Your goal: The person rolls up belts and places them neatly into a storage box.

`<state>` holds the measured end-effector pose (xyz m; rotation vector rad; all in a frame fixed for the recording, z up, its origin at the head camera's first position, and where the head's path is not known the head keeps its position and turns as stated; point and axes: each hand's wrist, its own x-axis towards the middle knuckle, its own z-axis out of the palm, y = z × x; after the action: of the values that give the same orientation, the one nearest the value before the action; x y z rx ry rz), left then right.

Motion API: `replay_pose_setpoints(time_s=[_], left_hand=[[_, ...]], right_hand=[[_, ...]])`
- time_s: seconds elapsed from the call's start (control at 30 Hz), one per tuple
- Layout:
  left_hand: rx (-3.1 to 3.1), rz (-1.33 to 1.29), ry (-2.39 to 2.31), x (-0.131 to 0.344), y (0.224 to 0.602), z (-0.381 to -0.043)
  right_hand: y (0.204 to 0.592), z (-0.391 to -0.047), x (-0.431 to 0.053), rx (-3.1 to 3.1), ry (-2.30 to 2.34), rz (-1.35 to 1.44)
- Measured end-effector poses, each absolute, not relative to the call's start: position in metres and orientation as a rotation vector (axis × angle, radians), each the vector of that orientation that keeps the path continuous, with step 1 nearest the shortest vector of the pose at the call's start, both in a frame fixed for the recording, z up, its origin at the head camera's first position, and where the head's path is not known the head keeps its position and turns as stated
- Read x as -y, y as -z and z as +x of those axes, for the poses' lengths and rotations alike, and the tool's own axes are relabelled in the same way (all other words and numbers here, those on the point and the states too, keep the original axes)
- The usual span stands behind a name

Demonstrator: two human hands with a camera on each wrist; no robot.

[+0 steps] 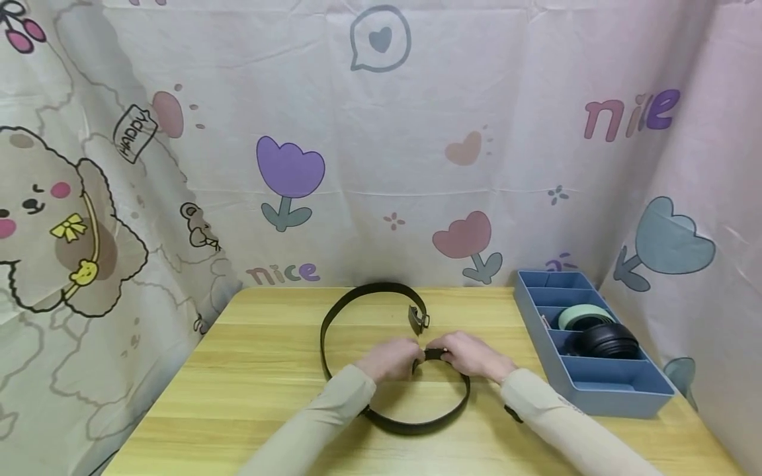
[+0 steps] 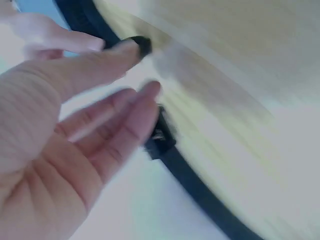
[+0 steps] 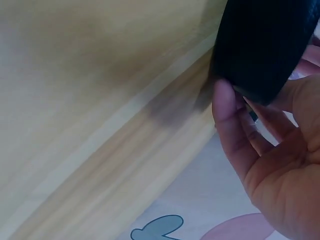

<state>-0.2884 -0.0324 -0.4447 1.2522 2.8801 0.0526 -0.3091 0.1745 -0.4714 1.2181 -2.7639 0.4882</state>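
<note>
A black belt (image 1: 411, 428) lies in loose curves on the wooden table, its metal buckle (image 1: 419, 320) just beyond the hands. My right hand (image 1: 470, 355) pinches the belt near its free end; the right wrist view shows fingertips and thumb on the wide dark strap (image 3: 260, 45). Close by on the left is my left hand (image 1: 391, 359). In the left wrist view, the left thumb (image 2: 112, 60) overlaps the strap's tip (image 2: 144, 45), while the other fingers stand apart from the thumb, near the buckle (image 2: 161, 135).
On the right of the wooden table (image 1: 238, 396) stands a blue divided box (image 1: 619, 396). A pale green coil (image 1: 580, 313) and a black coil (image 1: 610, 340) sit in its compartments. A patterned curtain (image 1: 381, 132) hangs along the back and sides.
</note>
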Motion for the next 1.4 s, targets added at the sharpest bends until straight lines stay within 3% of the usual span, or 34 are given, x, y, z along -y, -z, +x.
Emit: replay_pose_setpoints(time_s=[0.2,0.73,1.03,1.23,1.4], left_hand=[[-2.812,1.327,-0.063,0.029,0.447,-0.305],[-2.761,1.17,-0.404,0.017,0.448,-0.317],[-2.684,1.001,-0.343,0.031,0.435,-0.263],[-2.598,1.264,-0.155,0.018,0.444,-0.233],[-2.554,1.487,-0.09,0.016,0.453,-0.227]], right_hand=[[0.471,-0.309,-0.166,2.842,-0.505,1.237],[0.476,-0.313,-0.156,2.787,-0.416,1.028],[0.469,-0.317,-0.155,2.924,-0.366,0.936],[0.46,-0.334,-0.151,2.935,-0.538,0.791],[0.459,-0.343,-0.148,2.885,-0.562,1.011]])
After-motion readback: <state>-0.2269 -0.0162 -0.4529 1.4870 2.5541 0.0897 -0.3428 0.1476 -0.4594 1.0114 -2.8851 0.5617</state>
